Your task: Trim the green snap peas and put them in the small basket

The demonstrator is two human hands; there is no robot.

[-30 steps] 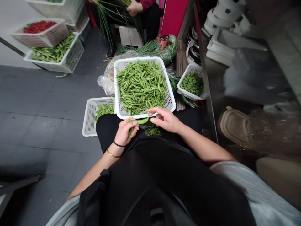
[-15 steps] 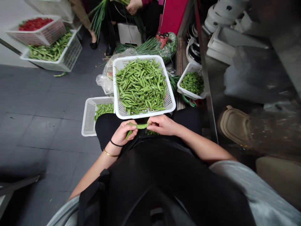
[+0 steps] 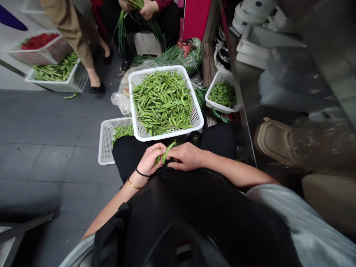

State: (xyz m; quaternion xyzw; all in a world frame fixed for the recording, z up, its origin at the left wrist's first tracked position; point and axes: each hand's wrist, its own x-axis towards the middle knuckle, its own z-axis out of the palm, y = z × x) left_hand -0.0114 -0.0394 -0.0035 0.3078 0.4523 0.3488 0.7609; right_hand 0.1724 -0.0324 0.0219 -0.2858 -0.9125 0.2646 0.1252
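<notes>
A green pea pod (image 3: 167, 151) stands tilted between my two hands over my lap. My left hand (image 3: 150, 159) pinches its lower end, fingers closed. My right hand (image 3: 187, 155) is closed on the pod from the right side. Just beyond my knees rests a white plastic basket (image 3: 198, 120) heaped with green pea pods. A lower white basket (image 3: 107, 139) on the floor to the left holds a few pods (image 3: 122, 130). A small white basket (image 3: 211, 103) to the right holds green trimmings.
Another person's legs (image 3: 83, 48) stand at the far left by stacked baskets of green pods (image 3: 55, 72) and red chillies (image 3: 39, 40). A second person at the top holds green stalks (image 3: 130, 11). A steel counter (image 3: 278, 85) runs along the right. Grey tiled floor lies on the left.
My right hand left the big basket's rim and joined the left hand at my lap. The pod turned from lying level to tilted upright. A person walked into view at top left.
</notes>
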